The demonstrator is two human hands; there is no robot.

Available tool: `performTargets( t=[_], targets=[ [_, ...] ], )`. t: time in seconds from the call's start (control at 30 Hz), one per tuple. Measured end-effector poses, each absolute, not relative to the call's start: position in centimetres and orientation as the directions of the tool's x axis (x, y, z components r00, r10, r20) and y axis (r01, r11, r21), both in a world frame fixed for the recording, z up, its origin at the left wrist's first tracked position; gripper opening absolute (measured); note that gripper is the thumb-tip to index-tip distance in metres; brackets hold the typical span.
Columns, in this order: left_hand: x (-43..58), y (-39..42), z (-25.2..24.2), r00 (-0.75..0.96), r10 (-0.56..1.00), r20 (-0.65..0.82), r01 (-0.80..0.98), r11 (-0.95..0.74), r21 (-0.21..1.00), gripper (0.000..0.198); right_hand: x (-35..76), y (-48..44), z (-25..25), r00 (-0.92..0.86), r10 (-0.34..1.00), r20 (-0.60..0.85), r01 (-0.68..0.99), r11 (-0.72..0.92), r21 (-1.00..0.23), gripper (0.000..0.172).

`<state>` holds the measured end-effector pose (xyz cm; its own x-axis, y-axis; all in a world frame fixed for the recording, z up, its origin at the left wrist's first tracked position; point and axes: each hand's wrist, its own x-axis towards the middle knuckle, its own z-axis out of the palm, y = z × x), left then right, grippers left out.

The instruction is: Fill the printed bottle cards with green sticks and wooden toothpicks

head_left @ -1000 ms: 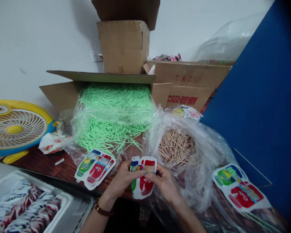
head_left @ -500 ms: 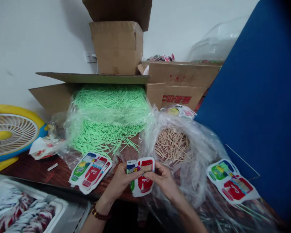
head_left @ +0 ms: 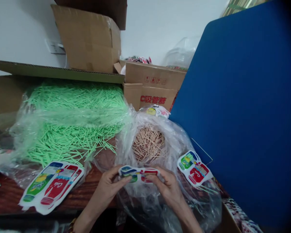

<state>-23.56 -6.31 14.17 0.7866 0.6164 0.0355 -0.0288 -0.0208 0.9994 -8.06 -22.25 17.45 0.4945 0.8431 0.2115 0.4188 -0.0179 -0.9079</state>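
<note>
Both my hands hold one small printed pouch shaped like two drink bottles, tilted nearly flat. My left hand pinches its left end and my right hand pinches its right end. Just beyond it a clear plastic bag holds a heap of tan sticks. A pile of green sticks spills from a plastic-lined cardboard box to the left. Similar pouches lie on the wooden table at the left and on the bag at the right.
A tall blue panel fills the right side. Cardboard boxes are stacked at the back against a white wall, one with red print. Crumpled plastic covers the table's near edge.
The view has swung to the right, so the yellow fan and the white tray have left the picture. The pouch in my hands has tipped from upright to nearly flat.
</note>
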Motion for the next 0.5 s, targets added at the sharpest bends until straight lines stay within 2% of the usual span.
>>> performTargets(
  t=[0.07, 0.13, 0.2, 0.3, 0.37, 0.4, 0.47, 0.5],
  targets=[
    [-23.4, -6.4, 14.7, 0.795, 0.604, 0.055, -0.028, -0.055, 0.998, 0.029, -6.5, -24.2, 17.4, 0.614, 0.761, 0.209, 0.383, -0.056, -0.922, 0.014],
    [-23.5, -6.4, 15.2, 0.810, 0.583, 0.059, -0.021, -0.073, 0.997, 0.034, -4.2, -26.3, 17.1, 0.773, 0.604, 0.193, 0.297, -0.076, -0.952, 0.016],
    [-23.8, -6.6, 15.7, 0.836, 0.546, 0.054, -0.015, -0.077, 0.997, 0.033, -1.3, -28.5, 16.3, 0.912, 0.383, 0.145, 0.177, -0.051, -0.983, 0.027],
    [-24.3, -7.9, 16.9, 0.887, 0.461, 0.027, 0.011, -0.079, 0.997, 0.029, 3.1, -31.7, 14.1, 0.992, 0.103, 0.073, 0.075, -0.017, -0.997, 0.052],
    [-24.5, -9.1, 18.2, 0.922, 0.387, 0.010, 0.029, -0.094, 0.995, 0.023, 5.6, -33.5, 12.3, 0.998, 0.026, 0.062, 0.066, -0.171, -0.983, 0.057],
    [-24.6, -9.8, 19.0, 0.938, 0.345, 0.022, 0.015, -0.107, 0.994, 0.020, 6.5, -34.3, 11.5, 0.998, 0.001, 0.060, 0.057, -0.315, -0.947, 0.056],
    [-24.9, -11.0, 20.8, 0.963, 0.248, 0.104, -0.055, -0.197, 0.979, 0.018, 7.8, -35.4, 10.1, 0.998, -0.009, 0.062, 0.045, -0.590, -0.806, 0.056],
    [-25.1, -11.7, 21.7, 0.967, 0.157, 0.200, -0.156, -0.257, 0.954, 0.018, 8.1, -35.7, 9.6, 0.998, -0.008, 0.064, 0.041, -0.684, -0.728, 0.060]
  ],
)
